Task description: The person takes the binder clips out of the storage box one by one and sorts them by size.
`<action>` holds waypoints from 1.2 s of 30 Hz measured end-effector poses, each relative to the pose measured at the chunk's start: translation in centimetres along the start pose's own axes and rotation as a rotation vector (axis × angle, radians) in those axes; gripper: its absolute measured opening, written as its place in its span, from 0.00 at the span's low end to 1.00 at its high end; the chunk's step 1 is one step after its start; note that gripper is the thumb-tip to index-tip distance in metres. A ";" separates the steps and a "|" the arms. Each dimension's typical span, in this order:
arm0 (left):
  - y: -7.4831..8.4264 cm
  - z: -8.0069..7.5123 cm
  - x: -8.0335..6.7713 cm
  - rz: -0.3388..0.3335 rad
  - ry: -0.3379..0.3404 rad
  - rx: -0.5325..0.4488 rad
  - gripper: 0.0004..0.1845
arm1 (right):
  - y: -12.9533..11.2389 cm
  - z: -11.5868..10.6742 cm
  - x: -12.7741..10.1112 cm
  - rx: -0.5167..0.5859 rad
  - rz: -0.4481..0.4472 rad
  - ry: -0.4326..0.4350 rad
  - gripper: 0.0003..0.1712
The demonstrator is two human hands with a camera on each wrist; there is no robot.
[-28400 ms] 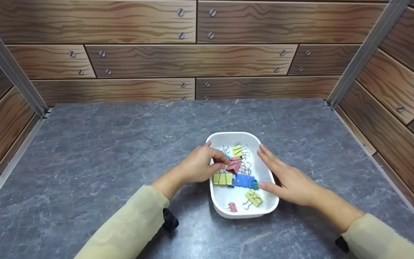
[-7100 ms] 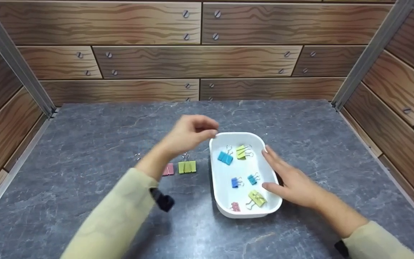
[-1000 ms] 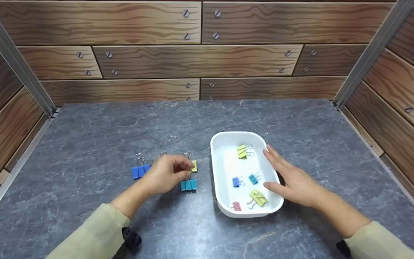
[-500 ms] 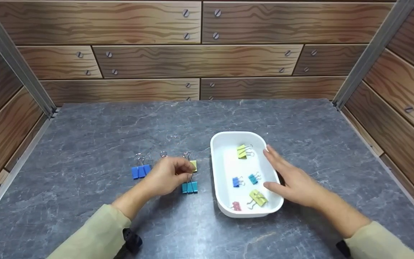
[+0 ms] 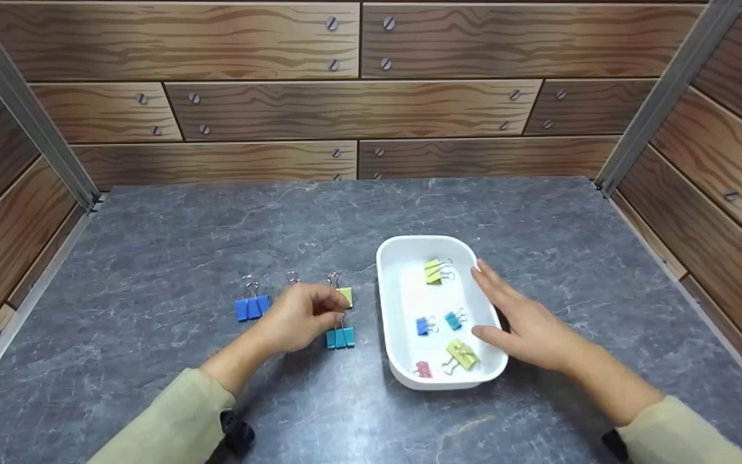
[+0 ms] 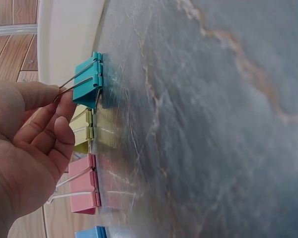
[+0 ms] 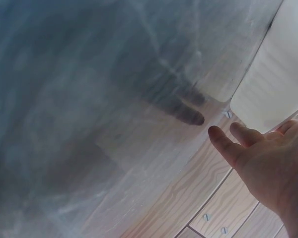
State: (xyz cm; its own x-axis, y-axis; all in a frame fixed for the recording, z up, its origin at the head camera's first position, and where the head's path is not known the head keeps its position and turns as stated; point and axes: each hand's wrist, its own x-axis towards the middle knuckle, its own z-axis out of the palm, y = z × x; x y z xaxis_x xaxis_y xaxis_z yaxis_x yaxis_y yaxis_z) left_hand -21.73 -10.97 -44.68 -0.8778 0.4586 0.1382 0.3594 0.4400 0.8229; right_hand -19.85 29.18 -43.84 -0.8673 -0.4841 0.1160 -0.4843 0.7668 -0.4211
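Observation:
My left hand (image 5: 300,316) pinches the wire handles of a teal binder clip (image 5: 341,338) between thumb and fingers. The left wrist view shows the teal clip's body at the tabletop. Beyond it on the table are a yellow clip (image 5: 346,297), partly covered by my fingers, and a blue clip (image 5: 252,307). A pink clip (image 6: 83,186) stands between those two; in the head view my hand hides its body. Fingers extended, my right hand (image 5: 525,325) rests along the right side of a white tub (image 5: 382,316).
Inside the tub lie a yellow clip (image 5: 434,273), a small blue clip (image 5: 422,326), a small teal clip (image 5: 453,320), another yellow clip (image 5: 463,354) and a small pink clip (image 5: 424,369). Wood-patterned walls (image 5: 345,109) enclose the grey marbled table (image 5: 216,232).
Since the oldest frames, several clips have gone from the tub to the table, the larger teal one most recently. Over the last second my left hand shifted that clip slightly nearer me.

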 end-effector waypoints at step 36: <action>8.8 6.1 5.3 0.204 -0.270 -0.090 0.09 | 0.4 0.1 0.0 0.011 -0.010 0.006 0.52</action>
State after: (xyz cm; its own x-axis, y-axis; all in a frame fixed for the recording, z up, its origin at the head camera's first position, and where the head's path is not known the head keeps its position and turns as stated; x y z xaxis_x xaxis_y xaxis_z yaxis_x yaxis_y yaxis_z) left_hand -21.28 -0.02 -40.10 -0.6712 0.7228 0.1642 0.4789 0.2538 0.8404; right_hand -20.01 29.46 -44.15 -0.8632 -0.4891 0.1252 -0.4915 0.7574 -0.4299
